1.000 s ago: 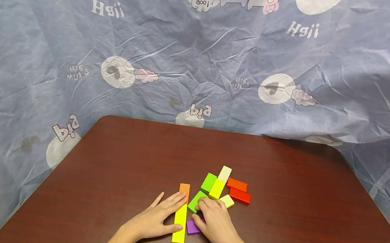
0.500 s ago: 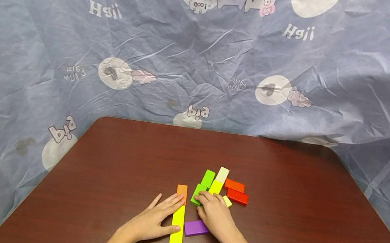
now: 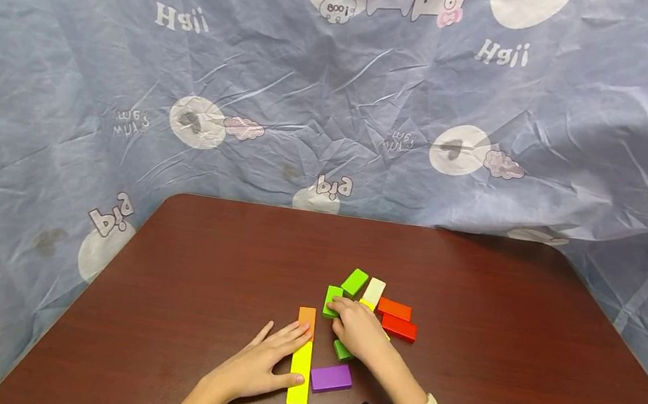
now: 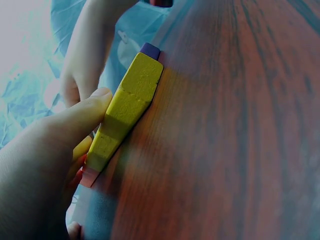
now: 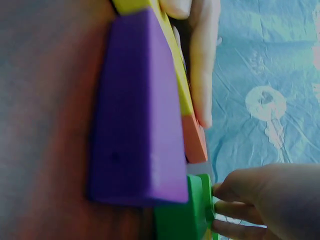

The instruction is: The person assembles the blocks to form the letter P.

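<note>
Reaching further up the table now, the right hand (image 3: 359,329) is pinching a green block (image 3: 332,300) with its fingertips, and that block is sitting noticeably further from the person than it was half a second ago, when it was lying closer to the yellow bar (image 3: 300,372). So the person is apparently working the green pieces around in the pile. Another green block (image 3: 355,281) is lying tilted just beyond it, and a third bit of green (image 3: 342,350) is peeking out under the wrist. The purple block (image 3: 330,377) is lying flat and free beside the yellow bar, fully uncovered now, whereas a second ago the hand was over part of it. The left hand (image 3: 257,364) isn't moving at all; it's lying flat with straight fingers, pressing the yellow bar and the orange block (image 3: 307,317) at its far end, keeping that line steady on the table (image 3: 203,261). Off to the right, a pale block (image 3: 374,292) and two red blocks (image 3: 397,319) are staying put.
</note>
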Motion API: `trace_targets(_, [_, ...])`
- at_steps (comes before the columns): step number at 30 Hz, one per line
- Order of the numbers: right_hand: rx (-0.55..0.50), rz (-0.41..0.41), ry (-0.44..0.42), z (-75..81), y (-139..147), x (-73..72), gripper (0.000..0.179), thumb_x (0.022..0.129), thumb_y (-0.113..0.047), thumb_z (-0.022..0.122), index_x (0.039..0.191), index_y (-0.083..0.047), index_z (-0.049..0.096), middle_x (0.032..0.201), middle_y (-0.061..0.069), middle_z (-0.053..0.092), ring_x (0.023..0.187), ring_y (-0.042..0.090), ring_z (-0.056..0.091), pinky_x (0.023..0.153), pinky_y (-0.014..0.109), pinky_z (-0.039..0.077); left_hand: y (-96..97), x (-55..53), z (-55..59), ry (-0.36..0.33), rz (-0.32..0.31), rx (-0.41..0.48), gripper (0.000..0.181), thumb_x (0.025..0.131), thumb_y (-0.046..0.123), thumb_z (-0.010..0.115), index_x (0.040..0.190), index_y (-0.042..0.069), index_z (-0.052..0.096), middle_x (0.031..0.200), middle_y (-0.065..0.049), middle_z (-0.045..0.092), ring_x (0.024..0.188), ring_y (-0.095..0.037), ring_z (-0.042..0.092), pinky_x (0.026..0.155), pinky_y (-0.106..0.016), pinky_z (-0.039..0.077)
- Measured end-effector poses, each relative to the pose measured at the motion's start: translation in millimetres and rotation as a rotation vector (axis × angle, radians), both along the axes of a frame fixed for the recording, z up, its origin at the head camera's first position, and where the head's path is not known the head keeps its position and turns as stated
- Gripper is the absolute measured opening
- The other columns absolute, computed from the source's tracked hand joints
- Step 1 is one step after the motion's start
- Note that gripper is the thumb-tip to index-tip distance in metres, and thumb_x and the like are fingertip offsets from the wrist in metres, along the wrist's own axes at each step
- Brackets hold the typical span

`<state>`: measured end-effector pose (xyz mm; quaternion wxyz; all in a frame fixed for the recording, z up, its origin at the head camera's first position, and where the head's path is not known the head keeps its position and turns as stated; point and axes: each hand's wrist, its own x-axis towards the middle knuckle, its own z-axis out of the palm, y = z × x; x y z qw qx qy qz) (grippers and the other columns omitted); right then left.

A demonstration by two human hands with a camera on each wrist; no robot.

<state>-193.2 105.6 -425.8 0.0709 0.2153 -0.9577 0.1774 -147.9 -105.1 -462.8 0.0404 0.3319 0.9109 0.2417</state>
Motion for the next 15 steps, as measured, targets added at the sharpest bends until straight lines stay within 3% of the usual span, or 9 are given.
trace_targets(9, [-0.048,0.061,-0.161,3.6,-11.1,-21.4,0.034,0.086,-0.004,0.050,0.119,-0.002,0.059,0.130,0.013,0.053,0.120,0.029,0.050,0.099,0.043,0.042,0.6,-0.9,4.4,0.001,0.000,-0.001,0.069,0.086,0.058,0.045,0.143,0.023,0.029,0.150,0.007,0.026,0.140,-0.014,0.021,0.112,-0.053,0.012])
trace_targets(15, [-0.042,0.129,-0.188,1.5,-21.3,-23.4,0.035,0.087,-0.001,0.046,0.120,-0.002,0.058,0.131,0.013,0.052,0.121,0.030,0.050,0.100,0.043,0.040,1.0,0.3,3.7,-0.001,-0.001,-0.003,0.068,0.086,0.057,0.045,0.143,0.023,0.030,0.150,0.007,0.026,0.140,-0.014,0.022,0.112,-0.053,0.012])
